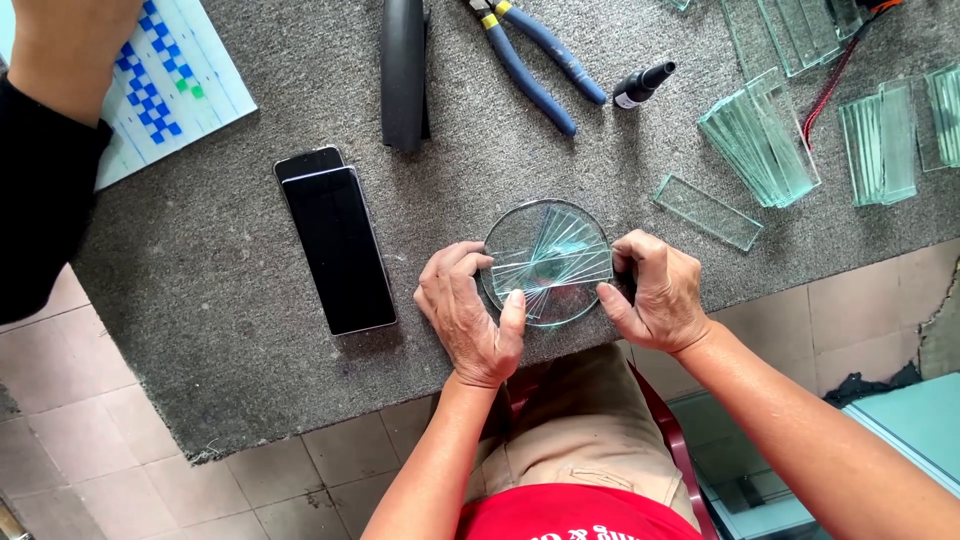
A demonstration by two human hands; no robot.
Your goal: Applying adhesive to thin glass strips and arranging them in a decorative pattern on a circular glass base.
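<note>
Holding a round glass disc flat on the grey mat, both hands close in on it from either side. The left hand rests on the mat at the disc's left edge, fingers curled loosely and the thumb laid over the near rim; it steadies more than grips. The right hand sits at the right edge, fingers bent and thumb tip against the rim, pinching lightly where narrow glass strips fan across the disc. The disc lies near the mat's front edge, just ahead of the person's lap.

Judging from this, the step in hand is arranging or aligning the fanned strips on the disc. The next move would seem to call for small, careful finger pressure, since thin glass slips and chips easily, and for keeping the disc from sliding.

Well apart to the left lie two dark phones, one overlapping the other. Farther back are a black tube, blue-handled pliers and a small black dropper bottle. To the right lie stacks of rectangular glass pieces and a single loose piece. Another person's arm in a black sleeve rests at the upper left, beside a sheet with a blue checked pattern.
</note>
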